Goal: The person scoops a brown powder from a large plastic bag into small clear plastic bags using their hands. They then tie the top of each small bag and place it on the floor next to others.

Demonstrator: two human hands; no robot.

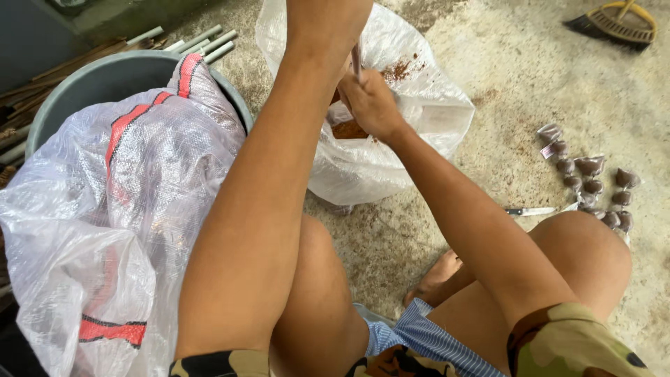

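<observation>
Right hand [370, 105] grips a thin stick [356, 61] over the open bag [419, 112] of brown powder [349, 130]. Left hand [328, 28] is mostly out of frame; its grip cannot be told. Risk: jostling the bag could spill powder onto the floor [530, 91].

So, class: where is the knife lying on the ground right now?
In the head view the knife lies on the concrete floor at right, just beyond the person's right knee and left of the cluster of small filled packets.
</observation>
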